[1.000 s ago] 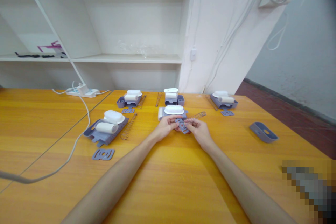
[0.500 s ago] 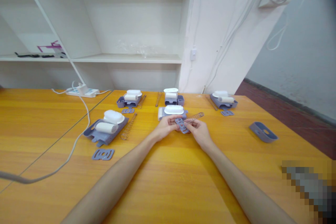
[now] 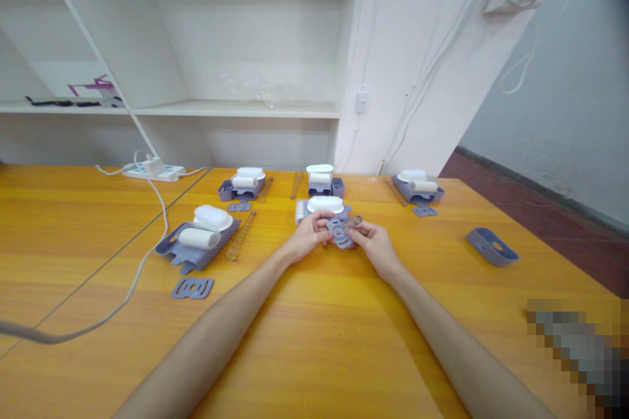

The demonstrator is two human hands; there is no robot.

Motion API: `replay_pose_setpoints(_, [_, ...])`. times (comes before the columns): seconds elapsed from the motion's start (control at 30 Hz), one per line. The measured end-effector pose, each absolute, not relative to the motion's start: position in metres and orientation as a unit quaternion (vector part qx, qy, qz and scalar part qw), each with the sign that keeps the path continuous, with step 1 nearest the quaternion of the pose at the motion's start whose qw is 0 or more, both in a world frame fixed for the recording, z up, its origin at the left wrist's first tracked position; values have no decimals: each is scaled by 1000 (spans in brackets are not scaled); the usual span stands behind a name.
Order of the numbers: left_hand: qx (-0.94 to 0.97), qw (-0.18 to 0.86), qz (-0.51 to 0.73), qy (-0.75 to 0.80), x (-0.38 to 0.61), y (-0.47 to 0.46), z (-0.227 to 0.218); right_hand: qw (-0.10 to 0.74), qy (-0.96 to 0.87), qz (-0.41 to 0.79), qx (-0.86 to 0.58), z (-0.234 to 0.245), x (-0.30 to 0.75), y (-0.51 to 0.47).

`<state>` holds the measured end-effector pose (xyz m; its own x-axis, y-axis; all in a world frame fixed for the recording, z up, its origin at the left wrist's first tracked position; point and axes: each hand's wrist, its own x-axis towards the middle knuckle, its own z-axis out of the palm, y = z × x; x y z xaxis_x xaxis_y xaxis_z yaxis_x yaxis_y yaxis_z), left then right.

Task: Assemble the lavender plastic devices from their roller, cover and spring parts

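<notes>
Left grip (image 3: 309, 236), right grip (image 3: 377, 247): both pinched on flat blue-grey slotted plastic plate (image 3: 339, 234) | coiled metal spring (image 3: 358, 220) beside right grip | slack pinch could fling spring

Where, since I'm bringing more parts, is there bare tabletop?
Bare wood lies between the left forearm and right forearm, and between the right hand and the grey box. Crowded: around the slotted plate the left hand and right hand hold, and the back row of holders.

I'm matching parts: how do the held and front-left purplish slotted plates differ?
The held purplish slotted plate is tilted; the front-left purplish slotted plate lies flat. The left hand and right hand touch the held plate; the front-left plate lies untouched. Both share colour.
</notes>
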<state>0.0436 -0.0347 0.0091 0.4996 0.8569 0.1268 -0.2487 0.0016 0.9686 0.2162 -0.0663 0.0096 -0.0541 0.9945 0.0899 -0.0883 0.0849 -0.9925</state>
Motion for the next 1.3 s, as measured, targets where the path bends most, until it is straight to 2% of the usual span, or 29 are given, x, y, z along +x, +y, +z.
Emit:
replay_pose_setpoints(0.7, [584, 645, 413, 270, 46, -34, 7, 494, -519, 522, -463, 13, 220, -64])
replay_pose_setpoints(1.3, [540, 686, 416, 256, 48, -40, 13, 495, -534, 519, -448, 5, 223, -61])
